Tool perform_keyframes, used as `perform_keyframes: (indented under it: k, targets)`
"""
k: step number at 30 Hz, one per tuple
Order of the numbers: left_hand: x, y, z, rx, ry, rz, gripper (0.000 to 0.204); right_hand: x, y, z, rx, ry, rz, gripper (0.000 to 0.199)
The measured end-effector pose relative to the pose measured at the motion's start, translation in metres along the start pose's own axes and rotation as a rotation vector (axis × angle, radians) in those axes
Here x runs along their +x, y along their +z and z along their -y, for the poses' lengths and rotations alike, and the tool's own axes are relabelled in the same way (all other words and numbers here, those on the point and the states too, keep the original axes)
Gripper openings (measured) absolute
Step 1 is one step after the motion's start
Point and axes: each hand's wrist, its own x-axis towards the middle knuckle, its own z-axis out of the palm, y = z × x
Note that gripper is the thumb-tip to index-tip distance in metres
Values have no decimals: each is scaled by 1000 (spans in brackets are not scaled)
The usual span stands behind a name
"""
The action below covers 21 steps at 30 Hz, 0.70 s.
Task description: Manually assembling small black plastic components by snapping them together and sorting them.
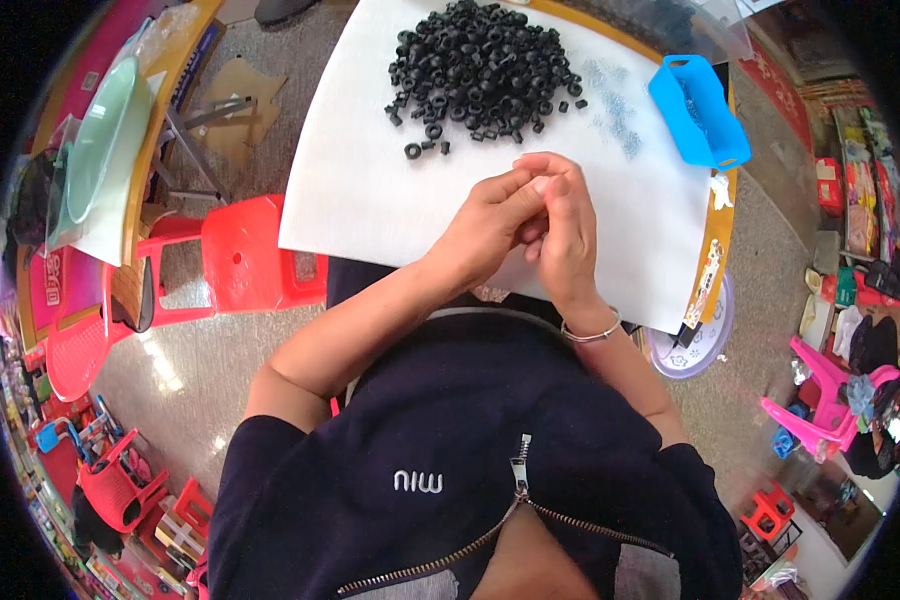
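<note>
Black rings [480,70] lie heaped at the far side of the white desk [350,180], with a few loose ones along the heap's near edge. Your left hand [490,215] and right hand [570,235] meet over the near part of the desk, apart from the heap, their fingers bent and touching one another. Whether you pinch anything cannot be told, because the fingers hide what is between them. A bracelet [595,335] circles your right wrist. To the right of the heap, small pale-blue bits [618,115] lie scattered, and just beyond them a blue basket [727,135] stands at the desk's right edge with similar bits inside. On your left is a red plastic seat [240,255]; lower on your right, a purple basin [708,345] is partly hidden by the desk.
</note>
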Motion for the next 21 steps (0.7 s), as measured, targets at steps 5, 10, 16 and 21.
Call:
perform_keyframes:
  k: [5, 10, 16, 21]
  targets:
    - [2, -16, -13, -88, -82, 40, 34, 15, -20, -9, -75, -205, 136, 20]
    - [3, -23, -15, -16, -92, 26, 43, 56, -42, 15, -312, -333, -7, 18]
    - [13, -47, -9, -52, -107, 177, 41, 204, -102, 93, -889, -863, -448, 24]
    - [9, -51, -6, -112, -66, 246, 34, 206, -79, 96, -1008, -1013, -394, 24]
